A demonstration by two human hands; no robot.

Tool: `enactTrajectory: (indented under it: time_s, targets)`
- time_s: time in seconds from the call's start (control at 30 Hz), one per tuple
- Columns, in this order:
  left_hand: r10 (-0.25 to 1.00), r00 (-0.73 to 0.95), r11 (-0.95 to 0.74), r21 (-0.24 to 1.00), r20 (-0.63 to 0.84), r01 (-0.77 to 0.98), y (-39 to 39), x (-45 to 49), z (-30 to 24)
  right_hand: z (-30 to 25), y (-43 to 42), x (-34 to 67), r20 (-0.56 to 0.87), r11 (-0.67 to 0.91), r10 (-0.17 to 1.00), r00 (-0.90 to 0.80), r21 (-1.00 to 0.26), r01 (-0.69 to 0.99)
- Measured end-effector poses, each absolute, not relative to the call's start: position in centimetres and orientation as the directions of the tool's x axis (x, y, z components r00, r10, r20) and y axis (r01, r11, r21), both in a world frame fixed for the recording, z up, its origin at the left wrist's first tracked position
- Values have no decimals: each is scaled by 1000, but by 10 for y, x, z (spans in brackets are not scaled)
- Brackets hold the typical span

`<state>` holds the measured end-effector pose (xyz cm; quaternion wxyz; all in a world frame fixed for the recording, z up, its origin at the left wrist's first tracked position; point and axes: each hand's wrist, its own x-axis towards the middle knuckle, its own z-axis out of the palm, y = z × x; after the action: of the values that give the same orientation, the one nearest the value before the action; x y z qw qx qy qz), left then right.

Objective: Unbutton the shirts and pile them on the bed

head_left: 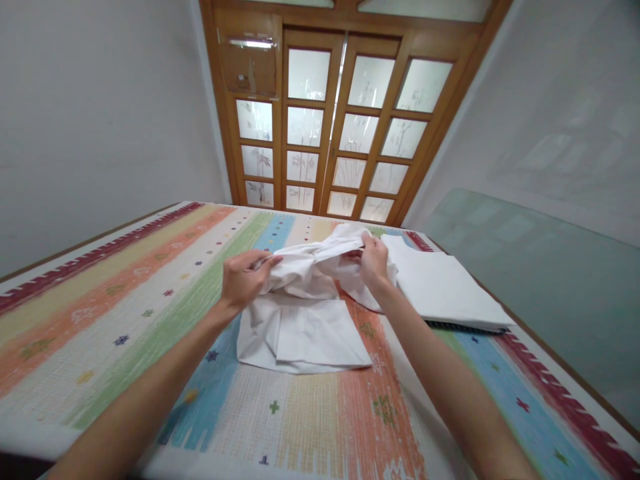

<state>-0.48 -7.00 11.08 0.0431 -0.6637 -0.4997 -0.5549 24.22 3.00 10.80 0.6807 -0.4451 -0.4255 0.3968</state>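
A white cloth garment (320, 330), possibly a shirt, lies bunched on the bed, its lower part spread flat towards me. My left hand (247, 277) pinches its upper left edge between thumb and fingers. On the other side, my right hand (374, 259) grips the upper right edge. Between both hands the fabric is raised and twisted, with loose folds hanging under it. To the right of my right hand lies a neat white folded stack of cloth (445, 283), with a dark edge showing beneath it.
A striped, patterned bedspread (165, 320) covers the surface under the cloth. Wooden doors with frosted panes (333, 127) stand at the far end. Along the right side rises a pale green headboard-like panel (540, 267). A grey wall (100, 120) borders the left.
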Motion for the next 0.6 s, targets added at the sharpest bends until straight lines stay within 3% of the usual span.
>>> enactTrajectory:
  time_s: [0.13,0.3,0.37,0.43,0.5,0.6]
  targets:
    - [510,-169,-494,447,844,746,-56,-3,145,148,47,240,334,433,863,379,-875,-216]
    - [518,-107,-537,419,849,732,-54,-2,155,145,18,222,507,506,847,160,-861,51]
    - [602,-14,-582,451,798,676,-59,-5,150,130,2,215,440,446,895,-76,-889,107]
    - [694,71,-609,532,716,589,-65,-9,145,112,-9,208,272,321,909,-316,-940,117]
    - [773,127,-586,625,621,515,-71,-13,142,95,-13,202,157,229,896,-416,-965,127]
    - [847,216,-525,700,486,483,-79,-15,141,78,-10,194,152,241,883,-444,-959,150]
